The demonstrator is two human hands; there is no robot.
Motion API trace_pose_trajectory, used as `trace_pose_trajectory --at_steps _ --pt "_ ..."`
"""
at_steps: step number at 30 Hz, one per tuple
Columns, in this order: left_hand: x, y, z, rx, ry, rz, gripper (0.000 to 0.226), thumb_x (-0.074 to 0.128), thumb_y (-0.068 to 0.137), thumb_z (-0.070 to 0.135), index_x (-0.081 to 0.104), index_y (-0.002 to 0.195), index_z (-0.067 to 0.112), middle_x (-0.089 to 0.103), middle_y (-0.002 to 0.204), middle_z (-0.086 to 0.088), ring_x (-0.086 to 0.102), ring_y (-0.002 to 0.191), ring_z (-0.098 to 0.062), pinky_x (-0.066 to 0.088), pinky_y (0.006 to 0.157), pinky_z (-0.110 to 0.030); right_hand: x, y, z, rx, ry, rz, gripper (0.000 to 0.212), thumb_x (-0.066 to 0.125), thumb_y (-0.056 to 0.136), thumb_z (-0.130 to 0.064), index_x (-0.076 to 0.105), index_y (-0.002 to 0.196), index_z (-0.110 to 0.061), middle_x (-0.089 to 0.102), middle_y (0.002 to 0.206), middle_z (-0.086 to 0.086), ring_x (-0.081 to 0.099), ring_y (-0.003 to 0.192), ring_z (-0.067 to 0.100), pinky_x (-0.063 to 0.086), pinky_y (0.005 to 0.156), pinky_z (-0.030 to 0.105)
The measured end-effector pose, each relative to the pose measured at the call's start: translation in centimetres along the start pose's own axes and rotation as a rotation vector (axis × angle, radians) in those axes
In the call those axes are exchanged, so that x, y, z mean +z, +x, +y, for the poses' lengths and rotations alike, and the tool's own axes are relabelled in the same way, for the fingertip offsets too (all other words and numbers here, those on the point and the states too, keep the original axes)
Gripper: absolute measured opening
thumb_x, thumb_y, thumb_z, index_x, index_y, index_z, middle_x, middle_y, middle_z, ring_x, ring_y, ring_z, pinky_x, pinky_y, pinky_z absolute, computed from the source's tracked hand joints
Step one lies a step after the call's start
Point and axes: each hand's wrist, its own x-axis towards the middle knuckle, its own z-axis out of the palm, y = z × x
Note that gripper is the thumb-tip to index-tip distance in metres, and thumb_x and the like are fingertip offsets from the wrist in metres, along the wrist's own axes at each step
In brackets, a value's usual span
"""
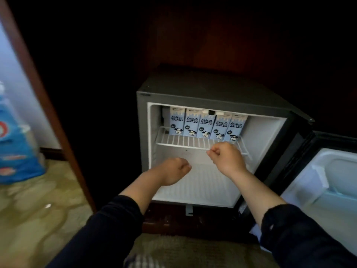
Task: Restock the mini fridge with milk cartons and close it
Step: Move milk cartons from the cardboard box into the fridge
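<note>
The mini fridge [143, 132] stands open inside a dark wooden cabinet. Several pale blue milk cartons [204, 125] with a cartoon cow stand upright in a row on its white wire shelf [185, 142]. My left hand [172, 171] hovers in front of the lower compartment with its fingers curled in and nothing in it. My right hand [226, 157] is just below the shelf's front edge, fingers curled, and holds nothing that I can see. The fridge door [328, 180] is swung wide open to the right.
A brown cabinet panel [50, 105] slants down on the left. Beyond it a blue and white package [15, 147] stands on the patterned carpet [38, 219]. The door's inner side has a white moulded pocket [340, 171]. The lower fridge compartment [202, 186] holds nothing.
</note>
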Motion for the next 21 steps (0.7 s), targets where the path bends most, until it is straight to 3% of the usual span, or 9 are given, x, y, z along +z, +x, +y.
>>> trace_pose_trajectory --at_steps 7,15,21 --pt "-2.3 -12.0 -4.9 -0.287 0.073 -0.083 0.047 0.033 0.098 0.044 0.047 0.135 0.018 0.046 0.141 -0.007 0.042 0.130 -0.025 0.033 0.104 -0.032 1.6 -6.2 -10.2 -0.268 -0.122 -0.372 0.021 0.058 0.091 -0.032 0.069 0.091 -0.014 0.067 0.087 0.002 0.064 0.088 0.024 0.052 0.082 0.036" --pt "-2.3 -26.0 -11.0 -0.502 0.050 -0.091 0.043 0.038 0.098 0.039 0.053 0.129 0.012 0.055 0.131 -0.010 0.051 0.121 -0.025 0.039 0.097 -0.029 8.3 -15.4 -20.5 -0.478 -0.206 -0.650 0.018 0.058 0.092 -0.031 0.070 0.093 -0.017 0.068 0.097 0.003 0.063 0.092 0.022 0.053 0.087 0.042" --pt "1.3 -35.4 -15.7 -0.695 -0.043 -0.130 0.044 0.038 0.098 0.038 0.050 0.132 0.013 0.052 0.136 -0.007 0.048 0.124 -0.023 0.037 0.105 -0.033 15.5 -22.4 -24.2 -0.542 -0.223 -0.815 0.018 0.060 0.091 -0.033 0.070 0.096 -0.019 0.068 0.097 0.001 0.063 0.092 0.019 0.054 0.086 0.041"
